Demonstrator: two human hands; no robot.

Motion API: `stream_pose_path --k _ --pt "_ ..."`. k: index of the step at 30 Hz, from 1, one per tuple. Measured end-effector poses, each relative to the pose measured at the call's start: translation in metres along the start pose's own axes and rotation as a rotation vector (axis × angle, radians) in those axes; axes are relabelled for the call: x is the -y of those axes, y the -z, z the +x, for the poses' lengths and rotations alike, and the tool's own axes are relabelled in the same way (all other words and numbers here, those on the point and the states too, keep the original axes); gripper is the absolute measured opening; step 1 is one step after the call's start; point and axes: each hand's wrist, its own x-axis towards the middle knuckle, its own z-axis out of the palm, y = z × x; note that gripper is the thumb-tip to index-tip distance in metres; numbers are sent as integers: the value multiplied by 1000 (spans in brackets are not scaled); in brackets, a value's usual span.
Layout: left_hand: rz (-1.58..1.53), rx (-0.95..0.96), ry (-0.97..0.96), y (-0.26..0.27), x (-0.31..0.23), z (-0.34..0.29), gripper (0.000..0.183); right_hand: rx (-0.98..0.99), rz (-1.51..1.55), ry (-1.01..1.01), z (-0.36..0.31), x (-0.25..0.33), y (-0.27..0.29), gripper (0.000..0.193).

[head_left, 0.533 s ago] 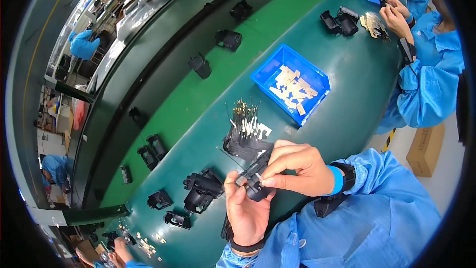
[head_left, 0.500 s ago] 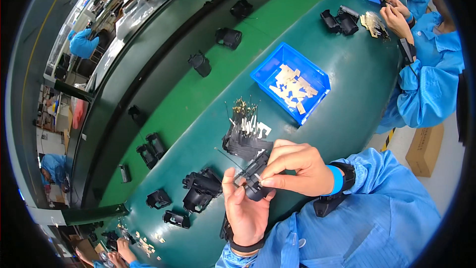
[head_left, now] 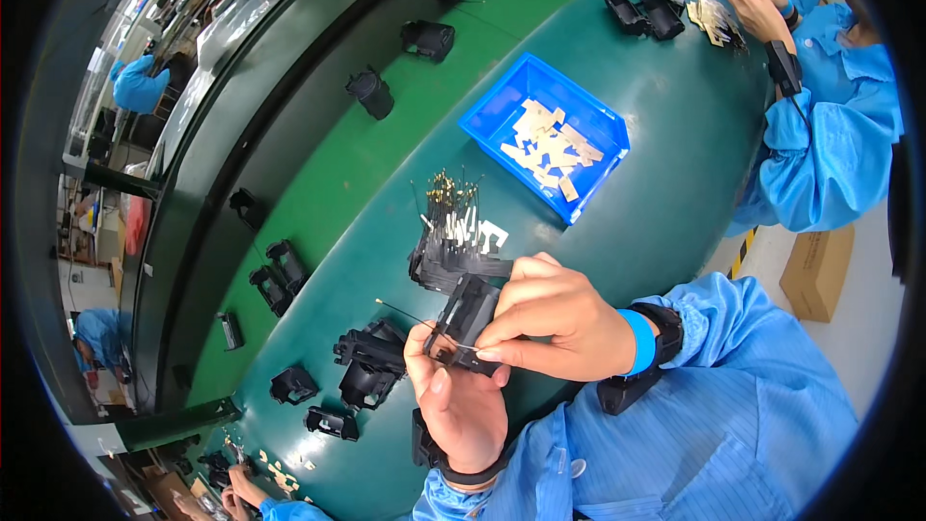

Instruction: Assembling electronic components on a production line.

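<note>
A black plastic housing (head_left: 470, 307), tilted, is cradled in the curled fingers of my left hand (head_left: 470, 417). From its left side sticks out a thin black wire (head_left: 405, 311) with a small gold tip. My right hand (head_left: 559, 323) pinches at the lower part of the housing, thumb and forefinger together by a thin pale strand; its far end is hidden by the fingers. Just beyond the housing lies a bundle of black wires (head_left: 449, 243) with gold tips and white tags. Several black housings (head_left: 371, 371) rest to the left of my hands.
A blue bin (head_left: 610, 172) holding cream-coloured flat pieces (head_left: 548, 147) stands beyond my right hand. Along the left runs a green conveyor belt (head_left: 318, 195) carrying black housings. Co-workers sit at the right and lower left. A cardboard box (head_left: 816, 272) stands on the floor at right.
The housing has turned in my left hand, so its long flat face now shows. My right fingers stay at its lower part. The whole view has shifted slightly.
</note>
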Motion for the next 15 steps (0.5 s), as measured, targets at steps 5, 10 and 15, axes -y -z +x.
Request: stream_pose_path --k 5,10,15 --pt "25 52 -1 0 0 0 60 -23 1 15 0 -1 -2 6" --pt "11 101 5 6 1 -1 68 -13 -5 22 -1 -3 -1 6" --pt "22 87 30 5 -1 -1 68 -4 15 9 -2 -4 2 6"
